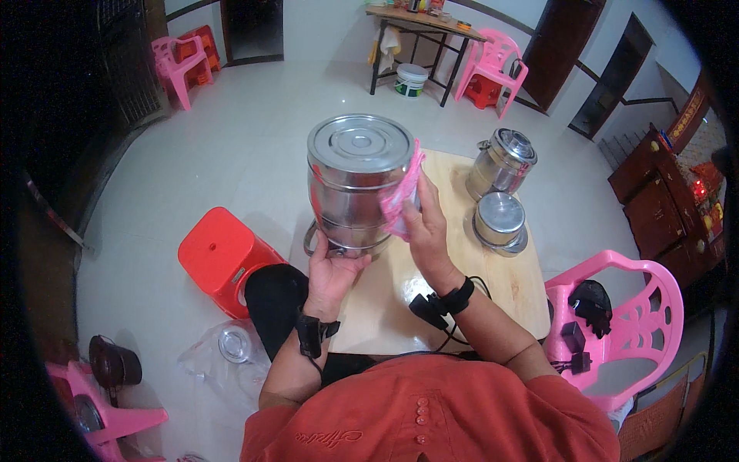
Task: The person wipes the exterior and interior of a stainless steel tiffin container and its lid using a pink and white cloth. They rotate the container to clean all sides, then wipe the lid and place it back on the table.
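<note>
A shiny stainless steel pot [352, 202], seemingly upside down with its ringed base facing up, is raised over the near-left part of a light wooden table [381, 317]. My left hand [335, 274] supports it from below, beside a metal loop handle at its lower left. Against the pot's right side my right hand [427, 225] presses a pink cloth [401, 199]. On the table to the right stand a lidded steel container [501, 164] and a smaller round steel container [500, 219] resting on a wider metal piece.
A red plastic stool [216, 254] stands left of the table, near a clear plastic bag [219, 352] on the floor. At the right, a pink plastic chair [626, 265] holds a black cap and small black devices. A black cable [456, 332] lies by my right wrist.
</note>
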A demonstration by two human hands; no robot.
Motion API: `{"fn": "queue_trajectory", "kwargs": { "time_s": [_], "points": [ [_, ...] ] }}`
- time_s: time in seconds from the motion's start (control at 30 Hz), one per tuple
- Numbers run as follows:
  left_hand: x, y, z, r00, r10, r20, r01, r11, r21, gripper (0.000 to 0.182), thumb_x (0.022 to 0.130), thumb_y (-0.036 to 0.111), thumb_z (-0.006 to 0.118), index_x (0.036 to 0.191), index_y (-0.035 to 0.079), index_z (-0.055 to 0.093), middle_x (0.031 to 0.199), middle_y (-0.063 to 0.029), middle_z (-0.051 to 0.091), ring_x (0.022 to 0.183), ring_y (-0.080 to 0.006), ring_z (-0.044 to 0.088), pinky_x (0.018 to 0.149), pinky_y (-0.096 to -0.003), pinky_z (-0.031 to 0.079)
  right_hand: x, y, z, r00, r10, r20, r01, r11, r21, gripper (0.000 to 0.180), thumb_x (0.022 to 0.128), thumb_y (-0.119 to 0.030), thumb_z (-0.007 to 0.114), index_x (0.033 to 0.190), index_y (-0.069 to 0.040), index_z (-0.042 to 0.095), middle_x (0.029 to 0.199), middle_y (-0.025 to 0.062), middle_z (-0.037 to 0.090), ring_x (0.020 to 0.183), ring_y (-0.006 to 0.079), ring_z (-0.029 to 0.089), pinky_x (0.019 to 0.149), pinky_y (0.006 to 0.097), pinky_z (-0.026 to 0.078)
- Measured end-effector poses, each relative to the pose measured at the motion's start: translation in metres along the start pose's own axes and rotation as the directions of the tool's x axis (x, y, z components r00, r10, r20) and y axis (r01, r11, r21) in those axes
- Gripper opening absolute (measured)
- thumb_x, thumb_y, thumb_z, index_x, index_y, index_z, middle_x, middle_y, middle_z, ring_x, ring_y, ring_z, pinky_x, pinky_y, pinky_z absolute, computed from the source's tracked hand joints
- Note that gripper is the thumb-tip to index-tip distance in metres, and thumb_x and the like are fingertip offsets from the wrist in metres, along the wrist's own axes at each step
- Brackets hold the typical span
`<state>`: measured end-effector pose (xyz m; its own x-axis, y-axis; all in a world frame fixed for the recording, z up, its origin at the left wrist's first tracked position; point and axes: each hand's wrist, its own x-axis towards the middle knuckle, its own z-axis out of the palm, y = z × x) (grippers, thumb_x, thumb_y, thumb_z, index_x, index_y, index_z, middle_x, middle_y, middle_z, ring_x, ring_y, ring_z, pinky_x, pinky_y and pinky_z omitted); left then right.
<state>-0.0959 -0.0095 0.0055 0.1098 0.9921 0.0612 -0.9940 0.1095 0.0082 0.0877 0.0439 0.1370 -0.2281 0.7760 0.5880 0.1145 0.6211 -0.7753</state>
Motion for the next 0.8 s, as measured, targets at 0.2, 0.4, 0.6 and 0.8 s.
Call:
{"fn": "queue_trajectory", "kwargs": {
  "time_s": [0.2,0.4,0.6,0.8],
  "points": [
    [-0.001,-0.006,0.014,0.994,0.103,-0.046,-0.108,0.988,-0.111,0.061,0.103,0.051,0.059,0.150,0.013,0.050,0.154,-0.0135,0.053,0.142,-0.0350,0.049,0.114,-0.0626,0.042,-0.020,-0.020,0.027,0.897,-0.405,0.176,0.441,0.794,-0.418,0.057,0.086,-0.012,0.070,0.143,-0.011,0.063,0.158,0.0254,0.041,0.142,0.0499,0.042,0.115,0.0514,0.038],
    [-0.008,0.000,0.029,0.996,0.086,-0.029,-0.091,0.949,-0.303,0.067,0.105,0.054,0.052,0.155,0.010,0.046,0.157,-0.0129,0.051,0.145,-0.0336,0.047,0.122,-0.0560,0.036,-0.022,-0.018,0.037,0.757,-0.557,0.341,0.646,0.563,-0.515,0.053,0.082,-0.016,0.074,0.135,-0.016,0.070,0.155,0.0174,0.049,0.139,0.0402,0.046,0.109,0.0491,0.041],
    [-0.008,0.001,0.013,0.968,-0.048,0.248,0.134,0.930,-0.342,0.065,0.106,0.058,0.047,0.155,0.017,0.047,0.157,-0.0104,0.052,0.141,-0.0325,0.050,0.115,-0.0550,0.042,0.002,-0.015,0.033,0.812,-0.538,0.228,0.571,0.651,-0.500,0.064,0.092,-0.036,0.068,0.151,-0.015,0.056,0.160,0.0195,0.044,0.143,0.0409,0.042,0.113,0.0509,0.036],
    [-0.015,0.002,0.009,0.970,-0.182,0.163,0.205,0.968,-0.142,0.046,0.104,0.046,0.047,0.135,0.016,0.065,0.139,-0.0101,0.068,0.113,-0.0235,0.064,0.073,-0.0421,0.049,0.043,-0.002,0.018,0.975,-0.197,0.100,0.183,0.973,0.138,0.067,0.112,-0.046,0.038,0.156,0.003,0.043,0.154,0.0219,0.051,0.142,0.0313,0.048,0.119,0.0396,0.034]
  ]
}}
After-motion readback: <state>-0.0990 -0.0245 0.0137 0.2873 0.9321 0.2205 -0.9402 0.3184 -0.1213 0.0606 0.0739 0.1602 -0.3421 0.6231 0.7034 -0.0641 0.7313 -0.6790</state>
